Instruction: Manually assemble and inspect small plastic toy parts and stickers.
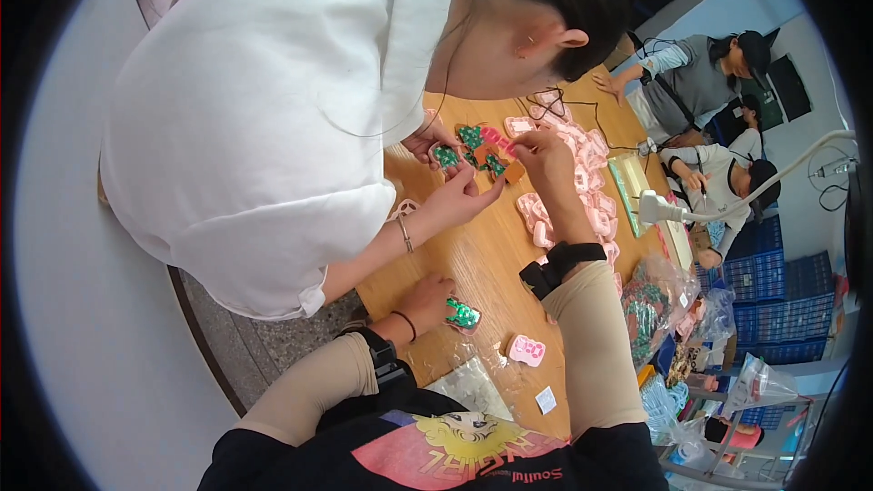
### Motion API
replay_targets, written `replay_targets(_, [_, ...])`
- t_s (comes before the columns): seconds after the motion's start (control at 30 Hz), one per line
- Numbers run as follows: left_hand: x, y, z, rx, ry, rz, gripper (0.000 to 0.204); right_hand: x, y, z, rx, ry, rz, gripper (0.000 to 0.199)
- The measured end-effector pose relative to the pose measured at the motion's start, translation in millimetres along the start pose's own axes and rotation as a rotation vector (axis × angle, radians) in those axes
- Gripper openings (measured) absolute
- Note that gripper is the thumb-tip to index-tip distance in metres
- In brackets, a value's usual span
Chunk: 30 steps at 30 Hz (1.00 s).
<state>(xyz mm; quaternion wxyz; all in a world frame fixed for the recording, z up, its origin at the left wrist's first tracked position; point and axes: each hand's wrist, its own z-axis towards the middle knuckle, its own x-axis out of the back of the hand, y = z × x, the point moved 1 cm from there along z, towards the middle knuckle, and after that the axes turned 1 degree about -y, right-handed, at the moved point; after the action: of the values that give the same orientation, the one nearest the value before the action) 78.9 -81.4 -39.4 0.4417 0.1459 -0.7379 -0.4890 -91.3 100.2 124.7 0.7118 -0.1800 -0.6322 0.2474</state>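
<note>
My left hand (426,307) rests on the wooden table, its fingers closed on the edge of a small pink-rimmed case with a shiny green face (464,315). Stretched out farther ahead, my right hand (547,164) has its fingertips pinched at a bright pink piece (496,137). Just below that lie green and orange pieces (489,159), partly covered by hands. A co-worker in a white top leans in from the left. One of that person's hands (429,140) holds a green-faced piece (446,156); the other (462,200) reaches beside an orange piece (514,172).
A heap of pale pink cases (582,159) covers the table's right side. Nearer me are a single pink case (526,350), a white paper square (546,400) and a clear bag (473,387). A white plug on a cable (662,208) hangs at right. Other people work beyond.
</note>
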Motion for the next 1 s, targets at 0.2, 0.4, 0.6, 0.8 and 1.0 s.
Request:
replay_targets(0.2, [0,-3,-1,-0.026,0.039,0.019,0.027,-43,0,-13,0.212,0.319,-0.2,0.01])
replay_targets(0.4, [3,5,-1,0.01,-0.003,0.042,0.029,-67,-15,-18,0.132,0.295,-0.344,0.009])
replay_targets(0.6, [4,2,-2,0.039,-0.023,0.061,0.026,-91,-33,-17,-0.029,0.118,-0.401,0.009])
replay_targets(0.8, [6,5,0,0.029,-0.019,0.037,0.022,-99,-30,-15,0.02,0.066,-0.503,0.01])
replay_targets(1.0, [6,5,-2,-0.024,0.033,0.071,0.022,-100,-30,-14,0.068,0.081,-0.552,0.011])
